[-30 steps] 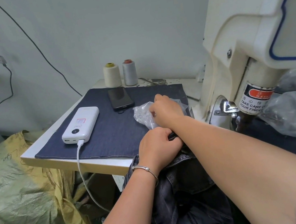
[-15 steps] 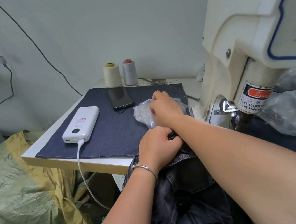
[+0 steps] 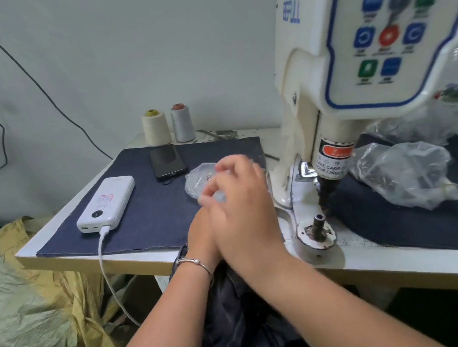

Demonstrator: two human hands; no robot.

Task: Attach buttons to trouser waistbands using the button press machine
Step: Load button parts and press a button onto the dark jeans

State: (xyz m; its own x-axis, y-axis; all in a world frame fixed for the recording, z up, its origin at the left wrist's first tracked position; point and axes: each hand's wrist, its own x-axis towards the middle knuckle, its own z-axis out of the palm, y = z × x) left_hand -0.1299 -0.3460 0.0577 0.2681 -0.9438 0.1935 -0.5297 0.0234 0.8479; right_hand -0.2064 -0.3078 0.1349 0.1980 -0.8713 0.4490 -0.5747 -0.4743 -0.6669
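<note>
Dark denim trousers (image 3: 243,331) hang from the table's front edge into my lap. My left hand (image 3: 201,238), a bracelet on its wrist, grips their waistband at the edge; its fingers are hidden behind my right hand (image 3: 241,209). The right hand is blurred just above a small clear bag of buttons (image 3: 200,177), with its fingertips pinched together on a small pale button. The cream button press machine (image 3: 329,102) stands to the right. Its lower die (image 3: 318,222) is bare under the punch (image 3: 328,186).
A white power bank (image 3: 106,204) with its cable and a black phone (image 3: 167,161) lie on the dark blue cloth (image 3: 154,212). Two thread cones (image 3: 155,127) stand at the back. A bigger plastic bag (image 3: 406,176) lies right of the press. A yellow-green sack (image 3: 20,302) sits on the floor at the left.
My right hand has lifted out of the button bag and drawn back toward me with its fingertips pinched. The camera has swung right and up, showing the press's die and control panel.
</note>
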